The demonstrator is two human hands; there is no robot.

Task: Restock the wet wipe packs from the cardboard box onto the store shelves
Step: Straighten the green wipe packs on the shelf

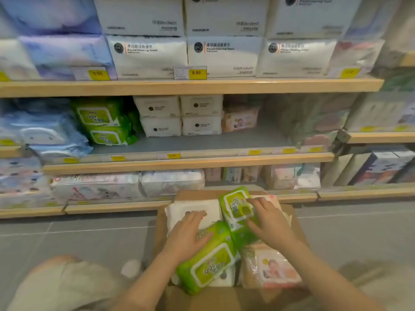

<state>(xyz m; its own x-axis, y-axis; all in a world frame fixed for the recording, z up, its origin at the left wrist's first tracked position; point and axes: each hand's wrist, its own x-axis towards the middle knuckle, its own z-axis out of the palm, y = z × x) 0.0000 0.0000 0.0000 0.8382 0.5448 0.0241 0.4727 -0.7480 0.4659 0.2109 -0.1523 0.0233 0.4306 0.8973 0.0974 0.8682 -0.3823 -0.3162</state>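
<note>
Both reaching into cardboard box [161, 223] | left hand [187, 234] flat, steadying near green pack [208, 263] | right hand [267, 218] pinching upper green pack [235, 207], likely for the shelf's green stack [101, 120]

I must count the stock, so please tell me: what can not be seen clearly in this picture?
- Head view: how many packs lie deeper in the cardboard box; the top packs and both hands cover them.
- Right hand on the upper green pack: fingertips blurred, grip unclear.
- Price tags on the middle shelf: too blurred to read.
- Top shelf white packs: cut off by the upper edge.
</note>
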